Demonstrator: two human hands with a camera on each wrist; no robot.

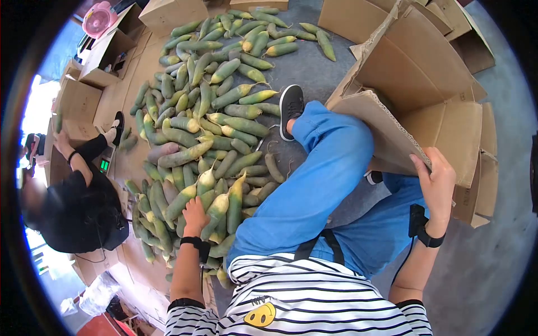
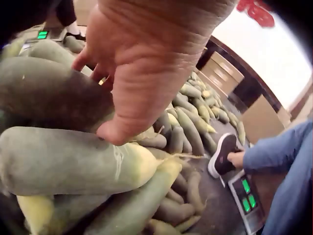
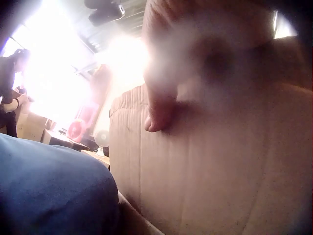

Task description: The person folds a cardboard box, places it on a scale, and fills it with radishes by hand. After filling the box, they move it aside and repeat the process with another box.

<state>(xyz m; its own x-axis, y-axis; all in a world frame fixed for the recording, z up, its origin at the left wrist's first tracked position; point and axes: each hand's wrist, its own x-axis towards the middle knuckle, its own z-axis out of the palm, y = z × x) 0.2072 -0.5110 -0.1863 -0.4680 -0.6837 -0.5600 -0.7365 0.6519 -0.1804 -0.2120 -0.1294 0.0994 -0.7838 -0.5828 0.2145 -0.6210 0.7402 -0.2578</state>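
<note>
Green radishes with pale yellow ends lie heaped on the floor. At the near side of the heap, my left hand reaches down among them. The left wrist view shows its thumb and fingers on either side of a dark green radish, with a paler radish just beneath the thumb. My right hand grips the edge of a flap on a large open cardboard box, thumb on one face and fingers over the other. In the right wrist view, that flap fills much of the picture.
Another person in black sits at the left beside the heap. A scale with green digits lies near my shoe. Several cardboard boxes stand around the edges, along with a pink fan.
</note>
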